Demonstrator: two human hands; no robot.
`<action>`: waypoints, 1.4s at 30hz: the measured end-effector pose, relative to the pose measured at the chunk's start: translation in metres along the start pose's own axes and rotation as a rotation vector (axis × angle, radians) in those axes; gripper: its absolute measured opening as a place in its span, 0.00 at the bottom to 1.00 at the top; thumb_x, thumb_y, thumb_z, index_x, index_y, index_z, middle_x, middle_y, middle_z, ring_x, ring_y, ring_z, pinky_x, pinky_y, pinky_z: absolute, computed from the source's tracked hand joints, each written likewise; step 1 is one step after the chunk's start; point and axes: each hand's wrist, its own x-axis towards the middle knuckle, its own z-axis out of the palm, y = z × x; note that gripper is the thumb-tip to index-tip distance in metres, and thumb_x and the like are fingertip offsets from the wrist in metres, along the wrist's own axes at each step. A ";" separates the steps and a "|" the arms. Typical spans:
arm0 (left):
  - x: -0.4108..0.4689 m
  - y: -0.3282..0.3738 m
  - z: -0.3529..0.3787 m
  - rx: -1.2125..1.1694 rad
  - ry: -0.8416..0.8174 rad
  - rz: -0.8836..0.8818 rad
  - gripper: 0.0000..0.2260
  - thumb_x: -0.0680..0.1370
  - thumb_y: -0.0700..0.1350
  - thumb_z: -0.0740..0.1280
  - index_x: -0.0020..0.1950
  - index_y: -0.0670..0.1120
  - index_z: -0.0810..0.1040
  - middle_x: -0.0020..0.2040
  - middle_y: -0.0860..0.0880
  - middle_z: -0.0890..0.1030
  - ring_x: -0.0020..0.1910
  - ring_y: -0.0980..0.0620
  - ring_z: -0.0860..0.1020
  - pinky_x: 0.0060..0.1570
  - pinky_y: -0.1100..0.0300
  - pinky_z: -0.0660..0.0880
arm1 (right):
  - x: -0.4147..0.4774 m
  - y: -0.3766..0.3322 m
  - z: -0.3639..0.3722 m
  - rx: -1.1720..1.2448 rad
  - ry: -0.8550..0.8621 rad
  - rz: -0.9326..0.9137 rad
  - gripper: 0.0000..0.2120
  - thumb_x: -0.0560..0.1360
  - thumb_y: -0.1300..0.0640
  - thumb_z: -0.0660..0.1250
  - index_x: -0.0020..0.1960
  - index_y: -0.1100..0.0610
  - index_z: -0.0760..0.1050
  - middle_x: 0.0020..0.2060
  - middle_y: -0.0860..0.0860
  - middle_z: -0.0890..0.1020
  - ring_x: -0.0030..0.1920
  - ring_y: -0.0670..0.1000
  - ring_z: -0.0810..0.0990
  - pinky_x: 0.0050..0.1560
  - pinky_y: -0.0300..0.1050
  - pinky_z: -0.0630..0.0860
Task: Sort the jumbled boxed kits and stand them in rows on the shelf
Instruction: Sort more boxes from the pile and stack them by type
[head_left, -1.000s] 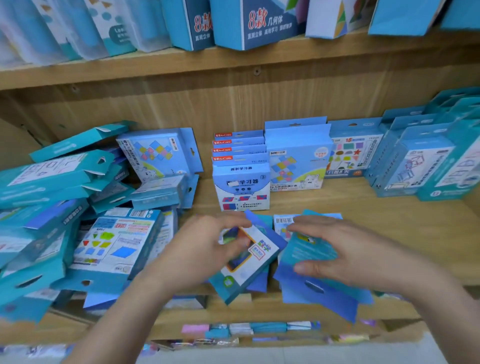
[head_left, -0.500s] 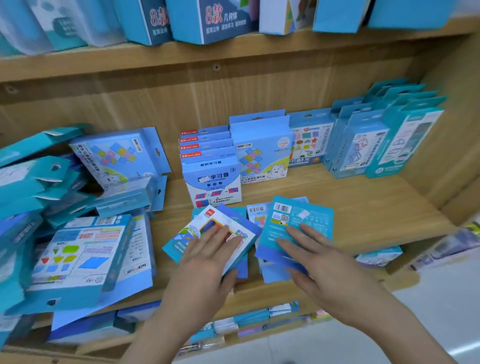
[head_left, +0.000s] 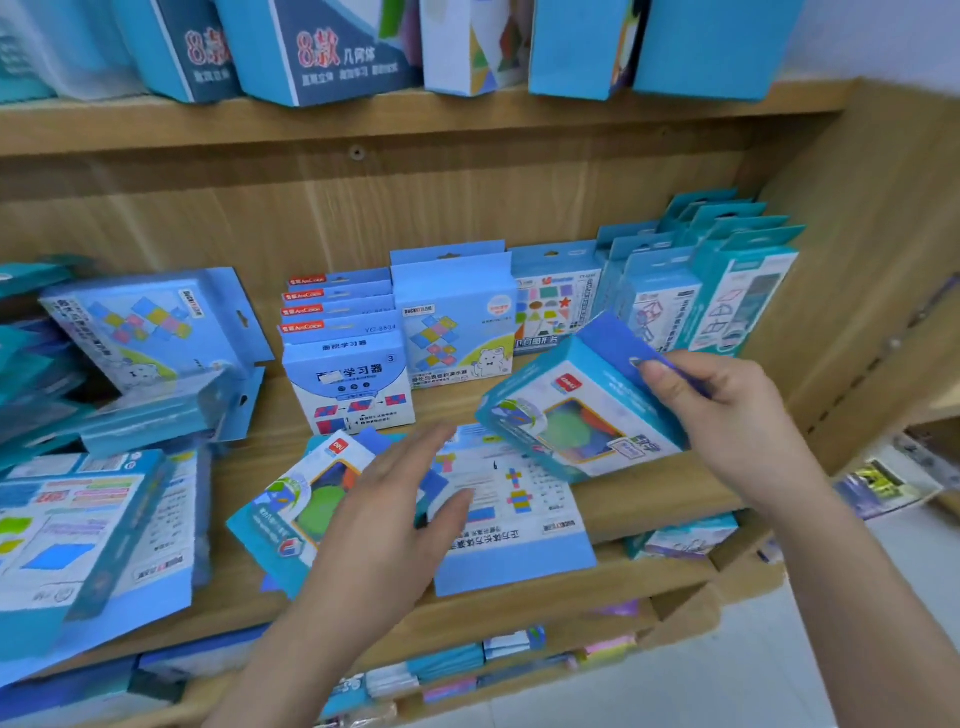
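My right hand pinches the dark blue hang tab of a teal boxed kit and holds it tilted above the wooden shelf, face toward me. My left hand lies open, fingers spread, over a matching teal kit that lies flat near the shelf's front edge. Beside it lies a flat blue kit with its printed back up. Standing rows of blue kits fill the back middle and right.
A jumbled heap of teal and blue boxes covers the left of the shelf. The upper shelf carries larger blue boxes. The cabinet's side wall closes the right. A lower shelf holds small coloured packs.
My right hand has picked a teal kit up off the shelf and raised it to the right, face up. My left hand stays over the other teal kit. The view has swung right.
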 end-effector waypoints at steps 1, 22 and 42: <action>0.008 0.011 0.005 -0.058 0.026 0.002 0.24 0.76 0.51 0.67 0.71 0.58 0.66 0.63 0.65 0.69 0.60 0.71 0.64 0.55 0.81 0.58 | 0.006 0.002 -0.005 0.053 -0.042 0.016 0.18 0.74 0.48 0.63 0.39 0.63 0.78 0.30 0.54 0.72 0.31 0.45 0.66 0.30 0.42 0.61; 0.068 0.071 0.087 -0.654 0.140 -0.316 0.09 0.79 0.39 0.63 0.54 0.53 0.75 0.48 0.59 0.83 0.48 0.62 0.81 0.47 0.67 0.75 | 0.078 0.054 -0.044 0.404 -0.485 0.033 0.18 0.64 0.62 0.72 0.53 0.55 0.76 0.43 0.47 0.86 0.40 0.45 0.83 0.40 0.35 0.79; -0.018 0.028 0.065 0.523 -0.405 -0.059 0.36 0.63 0.63 0.71 0.69 0.55 0.70 0.70 0.54 0.71 0.67 0.56 0.71 0.61 0.57 0.72 | 0.103 0.052 -0.007 0.314 -0.049 -0.185 0.15 0.72 0.64 0.71 0.45 0.46 0.71 0.31 0.33 0.81 0.30 0.38 0.75 0.34 0.28 0.71</action>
